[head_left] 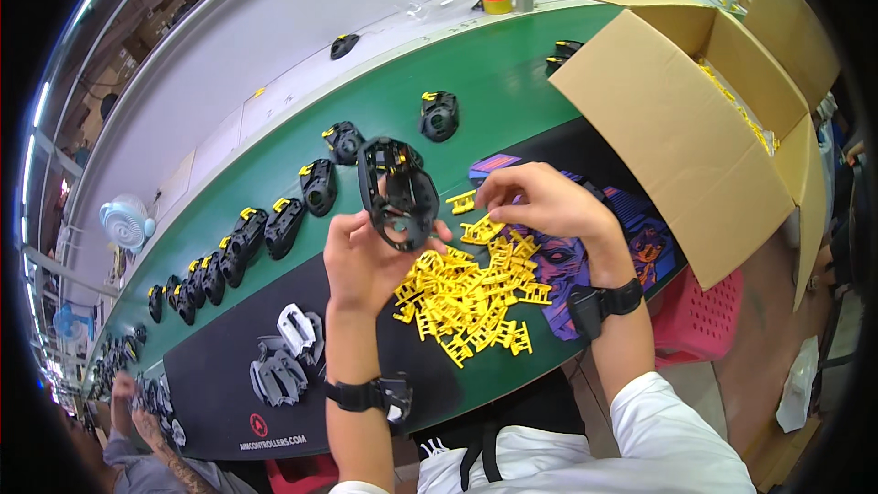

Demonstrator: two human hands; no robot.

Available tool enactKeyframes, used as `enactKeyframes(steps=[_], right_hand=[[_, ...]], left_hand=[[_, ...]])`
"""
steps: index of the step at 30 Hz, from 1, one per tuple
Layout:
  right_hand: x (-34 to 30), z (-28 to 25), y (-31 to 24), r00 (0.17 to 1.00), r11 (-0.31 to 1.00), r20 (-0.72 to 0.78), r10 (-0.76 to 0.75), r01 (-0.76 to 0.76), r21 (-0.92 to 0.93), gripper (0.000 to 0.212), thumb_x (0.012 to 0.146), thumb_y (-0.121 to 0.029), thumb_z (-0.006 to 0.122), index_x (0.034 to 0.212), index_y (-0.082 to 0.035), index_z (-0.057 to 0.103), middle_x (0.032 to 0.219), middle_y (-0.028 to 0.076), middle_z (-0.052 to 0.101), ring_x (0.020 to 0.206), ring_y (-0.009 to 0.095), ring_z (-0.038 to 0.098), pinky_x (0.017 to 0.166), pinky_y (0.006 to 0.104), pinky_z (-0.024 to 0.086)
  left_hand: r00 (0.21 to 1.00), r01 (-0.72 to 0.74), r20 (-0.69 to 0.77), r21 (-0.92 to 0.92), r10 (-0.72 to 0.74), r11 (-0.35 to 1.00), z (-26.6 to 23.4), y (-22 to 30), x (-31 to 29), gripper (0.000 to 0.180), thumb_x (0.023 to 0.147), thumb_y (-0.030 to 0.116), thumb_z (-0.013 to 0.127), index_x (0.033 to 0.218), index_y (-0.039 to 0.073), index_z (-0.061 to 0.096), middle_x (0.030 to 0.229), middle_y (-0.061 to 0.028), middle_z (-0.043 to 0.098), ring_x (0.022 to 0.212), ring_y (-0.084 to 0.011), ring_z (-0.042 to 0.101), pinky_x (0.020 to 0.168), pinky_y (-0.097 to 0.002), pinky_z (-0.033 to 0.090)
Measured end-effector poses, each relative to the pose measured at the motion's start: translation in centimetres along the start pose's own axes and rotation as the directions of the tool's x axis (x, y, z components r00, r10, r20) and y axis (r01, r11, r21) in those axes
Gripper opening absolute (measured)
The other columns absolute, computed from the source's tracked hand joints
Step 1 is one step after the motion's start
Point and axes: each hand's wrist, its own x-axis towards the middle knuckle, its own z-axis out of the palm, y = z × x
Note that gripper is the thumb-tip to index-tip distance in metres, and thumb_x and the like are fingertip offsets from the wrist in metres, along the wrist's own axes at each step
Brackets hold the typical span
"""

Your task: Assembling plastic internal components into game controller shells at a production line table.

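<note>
My left hand (370, 256) is raised above the mat, its fingers wrapped round the lower part of a black plastic shell (416, 197). The shell is tilted up, with openings through it and a bit of yellow inside. To its right, my right hand (549, 204) pinches at a yellow plastic piece (482, 230), thumb and forefinger close together at its edge. Beneath the hands lies a loose heap of yellow plastic pieces (471, 297), ladder-like in shape. Another yellow piece (462, 202) lies just left of the right fingertips.
Black shells with yellow parts (283, 227) line the green table (384, 101). Grey and white shells (279, 370) rest on the black mat (210, 393). An open cardboard box (677, 137) stands right, above a pink basket (700, 316). A co-worker's hand (146, 425) is at far left.
</note>
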Motion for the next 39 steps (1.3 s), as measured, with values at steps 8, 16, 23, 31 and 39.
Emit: enactKeyframes(steps=[8,16,23,31,39], right_hand=[[0.8,2.8,-2.3,1.0,0.882,0.001,0.02,-0.018,0.472,0.01,0.096,-0.007,0.062,0.102,0.0,0.062,0.098,0.003,0.066,0.095,0.008,0.062,0.084,0.026,0.05],[1.7,6.0,-2.9,0.984,0.848,-0.163,0.066,0.031,0.529,0.015,0.09,-0.001,0.071,0.101,0.001,0.063,0.096,0.003,0.066,0.092,0.009,0.065,0.082,0.0247,0.053],[2.2,7.8,-2.0,0.895,0.979,-0.434,-0.103,0.169,0.117,0.013,0.085,-0.005,0.075,0.098,-0.003,0.072,0.088,0.005,0.072,0.081,0.011,0.068,0.066,0.0246,0.051],[1.9,8.5,-2.9,0.821,0.974,-0.525,-0.225,0.181,-0.134,0.012,0.08,-0.003,0.078,0.092,-0.004,0.074,0.083,0.006,0.068,0.071,0.017,0.067,0.06,0.0272,0.05],[2.0,7.4,-3.2,0.823,0.93,-0.448,-0.348,0.244,-0.274,0.011,0.086,-0.004,0.072,0.096,-0.004,0.074,0.095,0.008,0.065,0.08,0.017,0.065,0.065,0.0276,0.052]], left_hand=[[0.968,-0.11,-0.236,-0.094,0.085,0.99,-2.6,-2.8,-3.1,0.055,0.098,0.032,0.048,0.147,0.007,0.042,0.129,-0.0108,0.06,0.112,-0.0263,0.061,0.09,-0.0425,0.049],[0.962,-0.194,-0.165,0.159,0.219,0.968,-1.8,-3.4,-2.7,0.068,0.09,0.013,0.061,0.15,0.004,0.032,0.135,-0.0137,0.056,0.126,-0.0251,0.055,0.106,-0.0428,0.044],[0.966,-0.217,-0.073,0.303,0.25,0.928,-1.6,-4.6,-2.4,0.088,0.083,-0.004,0.074,0.152,0.007,0.021,0.138,-0.0106,0.046,0.128,-0.0232,0.052,0.106,-0.0413,0.048],[0.966,-0.225,-0.051,0.308,0.252,0.924,-1.8,-5.0,-2.5,0.085,0.085,0.0,0.074,0.151,0.008,0.021,0.138,-0.0127,0.046,0.13,-0.0244,0.051,0.108,-0.0441,0.048],[0.969,-0.188,-0.096,0.305,0.227,0.934,-1.1,-4.2,-2.5,0.091,0.09,0.015,0.067,0.159,0.011,0.007,0.14,-0.0136,0.045,0.129,-0.0243,0.053,0.104,-0.0425,0.051]])
